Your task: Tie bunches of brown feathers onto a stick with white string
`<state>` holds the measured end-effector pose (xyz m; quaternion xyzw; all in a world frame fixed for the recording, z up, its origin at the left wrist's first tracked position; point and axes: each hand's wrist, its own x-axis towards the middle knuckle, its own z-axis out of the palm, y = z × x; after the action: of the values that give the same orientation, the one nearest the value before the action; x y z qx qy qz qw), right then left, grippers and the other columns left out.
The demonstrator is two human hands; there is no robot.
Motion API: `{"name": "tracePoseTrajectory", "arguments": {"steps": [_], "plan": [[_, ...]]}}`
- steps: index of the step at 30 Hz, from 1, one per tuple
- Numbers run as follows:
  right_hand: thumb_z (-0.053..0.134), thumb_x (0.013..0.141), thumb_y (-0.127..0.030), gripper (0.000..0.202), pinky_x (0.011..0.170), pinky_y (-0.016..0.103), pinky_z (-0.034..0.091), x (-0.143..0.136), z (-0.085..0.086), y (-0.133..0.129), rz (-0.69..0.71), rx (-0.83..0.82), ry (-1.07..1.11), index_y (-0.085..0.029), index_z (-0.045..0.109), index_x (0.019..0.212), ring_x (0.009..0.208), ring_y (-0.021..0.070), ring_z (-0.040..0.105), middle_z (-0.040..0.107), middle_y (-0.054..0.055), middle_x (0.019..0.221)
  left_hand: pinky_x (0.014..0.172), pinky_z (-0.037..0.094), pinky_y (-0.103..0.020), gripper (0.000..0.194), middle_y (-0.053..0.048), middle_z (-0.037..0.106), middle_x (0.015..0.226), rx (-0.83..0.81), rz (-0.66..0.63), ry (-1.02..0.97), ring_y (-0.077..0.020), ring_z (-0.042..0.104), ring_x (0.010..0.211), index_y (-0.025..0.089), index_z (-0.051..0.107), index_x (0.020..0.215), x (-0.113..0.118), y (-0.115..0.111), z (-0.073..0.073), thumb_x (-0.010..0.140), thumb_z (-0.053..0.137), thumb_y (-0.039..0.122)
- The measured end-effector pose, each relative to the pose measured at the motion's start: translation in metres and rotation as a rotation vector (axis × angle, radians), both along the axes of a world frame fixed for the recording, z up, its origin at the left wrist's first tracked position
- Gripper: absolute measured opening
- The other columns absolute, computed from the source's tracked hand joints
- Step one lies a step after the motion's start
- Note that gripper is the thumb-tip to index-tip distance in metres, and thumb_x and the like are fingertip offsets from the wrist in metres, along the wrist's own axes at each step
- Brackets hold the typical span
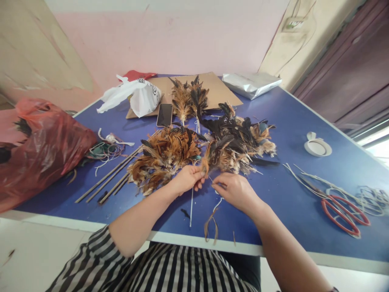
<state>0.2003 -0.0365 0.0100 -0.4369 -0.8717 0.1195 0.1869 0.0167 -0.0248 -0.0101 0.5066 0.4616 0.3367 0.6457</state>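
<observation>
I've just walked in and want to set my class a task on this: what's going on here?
A person sits at a blue table. Their left hand pinches a small brown feather tuft; their right hand is beside its thin lower end. Brown feathers and darker feathers lie heaped just beyond. Red-handled scissors lie to the right.

a small golden-brown feather [206, 163] is held up nearly upright, its soft, fluffy plume uppermost and its thin pale quill slanting down to the right. below it and slightly left, a thin, straight white strip [191, 209] runs almost vertically; what it is made of cannot be told. just left of the feather lies a loose heap of glossy orange-brown feathers [167, 150], some tipped dark, spread low and pointing many ways. just right and reaching farther back is a loose heap of black feathers [232, 136], mixed with brown ones and pale, downy bases.
</observation>
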Motion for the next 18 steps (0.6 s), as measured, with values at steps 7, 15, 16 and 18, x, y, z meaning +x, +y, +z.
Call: {"name": "tracePoseTrajectory", "arguments": {"steps": [7,15,16,18], "plan": [[0.042,0.085,-0.022,0.024,0.066,0.024,0.041,-0.014,0.012,-0.016,0.241,0.085,0.038,-0.022,0.066,0.081,0.081,0.0148,0.057,0.06,0.007,0.096,0.034,0.032,-0.017,0.025,0.004,0.047,0.04,0.071,-0.21,0.121,-0.0063,0.042,0.031,0.013,0.056,0.065,0.002,-0.003,-0.005,0.075,0.052,0.036],[0.046,0.081,-0.022,0.021,0.067,0.027,0.046,-0.005,0.01,0.005,0.192,-0.153,0.36,-0.018,0.066,0.076,0.072,0.0151,0.059,0.065,0.006,0.08,0.034,0.034,-0.015,0.025,0.004,0.047,0.047,0.044,-0.315,0.22,-0.005,0.043,0.033,0.014,0.05,0.061,0.007,-0.015,0.004,0.077,0.047,0.033],[0.047,0.081,-0.023,0.021,0.063,0.025,0.045,-0.003,0.01,0.008,0.173,-0.189,0.347,-0.018,0.066,0.075,0.066,0.014,0.059,0.065,0.004,0.074,0.034,0.034,-0.016,0.025,0.004,0.047,0.046,0.048,-0.325,0.241,-0.0051,0.042,0.033,0.014,0.05,0.061,0.007,-0.016,0.004,0.077,0.046,0.032],[0.047,0.082,-0.024,0.022,0.058,0.023,0.043,-0.001,0.009,0.01,0.134,-0.228,0.306,-0.018,0.066,0.075,0.058,0.0121,0.057,0.065,0.001,0.066,0.035,0.034,-0.016,0.024,0.004,0.046,0.045,0.081,-0.353,0.294,-0.006,0.042,0.033,0.015,0.048,0.059,0.008,-0.019,0.005,0.078,0.044,0.03]]}}
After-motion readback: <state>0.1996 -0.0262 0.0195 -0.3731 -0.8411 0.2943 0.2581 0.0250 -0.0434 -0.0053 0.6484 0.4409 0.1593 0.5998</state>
